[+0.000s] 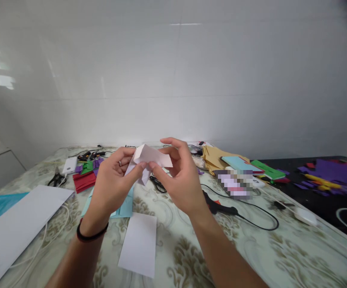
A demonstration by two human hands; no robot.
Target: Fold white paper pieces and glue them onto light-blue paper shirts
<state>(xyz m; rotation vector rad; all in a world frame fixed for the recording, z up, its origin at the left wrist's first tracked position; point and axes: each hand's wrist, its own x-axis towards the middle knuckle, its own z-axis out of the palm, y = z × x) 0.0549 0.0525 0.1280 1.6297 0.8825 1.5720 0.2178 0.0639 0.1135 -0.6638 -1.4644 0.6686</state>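
Between both hands, raised above the table, is a folded piece of white paper (154,155) with several creased flaps. My left hand (113,174) grips its left side, thumb in front and fingers behind. My right hand (181,172) pinches the lower middle near the left thumb, its index finger lifted away from the paper. A flat white paper sheet (139,244) lies on the table below the hands. Partly hidden behind my left wrist are light-blue folded papers (125,206).
Left are a large white sheet (26,228), black-handled scissors (56,178) and red folded paper (84,182). On the right lie a black glue gun (221,207) with its cord, a phone (233,184), brown envelopes (218,157) and purple scraps (335,172). A tiled wall (173,80) stands behind.
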